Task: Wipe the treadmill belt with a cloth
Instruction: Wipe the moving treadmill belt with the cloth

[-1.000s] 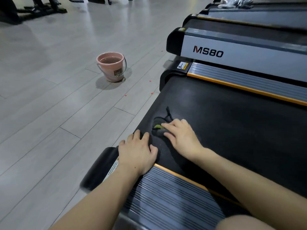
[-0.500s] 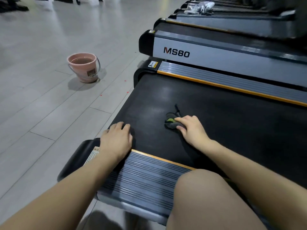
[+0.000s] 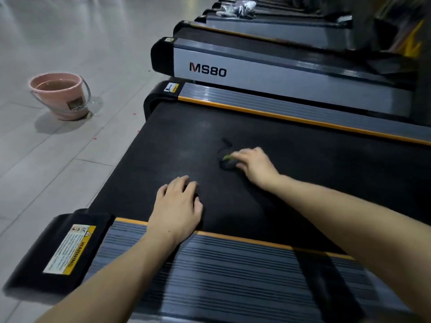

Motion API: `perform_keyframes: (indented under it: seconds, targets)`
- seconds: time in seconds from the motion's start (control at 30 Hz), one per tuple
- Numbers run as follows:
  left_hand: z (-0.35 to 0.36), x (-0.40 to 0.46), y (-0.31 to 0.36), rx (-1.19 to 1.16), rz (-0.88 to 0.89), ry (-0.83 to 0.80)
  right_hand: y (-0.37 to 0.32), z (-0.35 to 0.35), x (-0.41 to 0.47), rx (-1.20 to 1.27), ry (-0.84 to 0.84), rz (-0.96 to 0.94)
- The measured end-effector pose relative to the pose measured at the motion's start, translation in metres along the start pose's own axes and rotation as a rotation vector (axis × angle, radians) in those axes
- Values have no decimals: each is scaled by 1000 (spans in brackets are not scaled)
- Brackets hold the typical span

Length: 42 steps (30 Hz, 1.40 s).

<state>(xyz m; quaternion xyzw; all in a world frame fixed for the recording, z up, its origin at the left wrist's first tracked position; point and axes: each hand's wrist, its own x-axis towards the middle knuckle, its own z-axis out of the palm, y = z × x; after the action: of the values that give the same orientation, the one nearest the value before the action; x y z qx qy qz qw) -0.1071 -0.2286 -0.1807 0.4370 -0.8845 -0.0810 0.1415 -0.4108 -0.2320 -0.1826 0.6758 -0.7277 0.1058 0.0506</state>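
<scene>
1. Black treadmill belt point(image 3: 314, 173), head view: the right hand point(image 3: 254, 165) presses a small dark cloth point(image 3: 227, 162) against mid-belt, fingers blurred, grip uncertain.
2. Left hand point(image 3: 178, 209) lies flat at the belt's near edge, holding nothing, probably as a brace.
3. Pink bucket point(image 3: 61, 95) of water stands on the floor point(image 3: 70, 159), well apart; nothing obstructs the belt.

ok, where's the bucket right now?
In the head view the pink bucket stands on the floor at upper left, left of the treadmill belt and apart from both hands.
</scene>
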Motion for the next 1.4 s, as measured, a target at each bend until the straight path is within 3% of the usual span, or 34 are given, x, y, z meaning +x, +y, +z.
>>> perform_keyframes:
  seconds: [0.07, 0.17, 0.37, 0.47, 0.5, 0.6, 0.67, 0.87, 0.97, 1.03, 1.17, 1.3, 1.4]
  targets:
    - [3, 1, 0, 21, 4, 6, 18, 4, 20, 23, 37, 251]
    - [1, 1, 0, -6, -1, 14, -1, 2, 10, 114, 48, 318]
    - [-2, -2, 4, -7, 5, 12, -38, -26, -117, 270, -8, -212]
    - [-4, -3, 5, -25, -4, 23, -13, -13, -92, 125, -14, -264]
    - [-5, -4, 5, -31, 2, 32, -1, -5, -71, 72, 22, -196]
    - [-8, -4, 5, -49, 55, 22, 27, -1, -21, 108, 96, 318]
    - [-8, -2, 5, -49, 111, 4, 26, -6, -22, 144, 47, 406]
    - [-11, -4, 8, -61, 74, -26, -20, -54, -164, 289, -163, -68]
    - [-11, -5, 9, -59, 141, -11, -11, -57, -160, 206, -142, -192]
    - [-11, -8, 10, -75, 165, 1, 4, -43, -122, 113, -70, -157]
    - [-14, -12, 12, -77, 111, 10, 9, -32, -81, 194, -3, 337]
    - [-15, -6, 12, -67, 86, 0, -15, -67, -146, 343, -125, 146]
    - [-15, -6, 12, -30, 36, 10, -28, -85, -186, 384, -158, 106]
